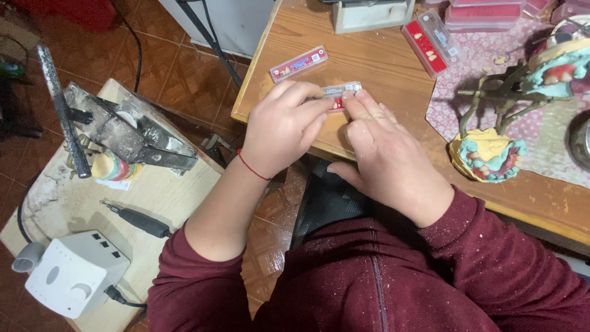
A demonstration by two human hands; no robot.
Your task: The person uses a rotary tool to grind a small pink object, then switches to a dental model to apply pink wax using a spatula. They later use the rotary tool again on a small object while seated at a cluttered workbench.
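Pinched between the fingertips of both hands, a small clear plastic case (pixel 340 93) with a red insert is held at the near edge of the wooden bench (pixel 369 61). The left hand (pixel 284 126) has its grip closed on the case from the left, fingers curled over it, a thin red cord worn at the wrist. The right hand (pixel 384 154) closes on the case from the right, its fingertips laid on the top face. Dark red sleeves flecked with pale dust cover both forearms.

Just beyond the hands, a second slim clear case (pixel 298 63) with a red strip lies flat on the bench. Farther right, an open case of small tooth shapes (pixel 430 40) on red backing is seen, partly on a pink patterned cloth (pixel 467 80). On that cloth a yellow plaster jaw model with teal gums (pixel 488 157) rests, close to a metal frame that carries another such model (pixel 556 67).

To the left, well apart, a lower pale side table (pixel 153 197), scuffed and dusty, carries a grey metal press with a long lever (pixel 120 132), a dark pen-shaped handpiece (pixel 138 219) and a white control box (pixel 74 273). The floor (pixel 166 74) is laid with reddish-brown tiles.
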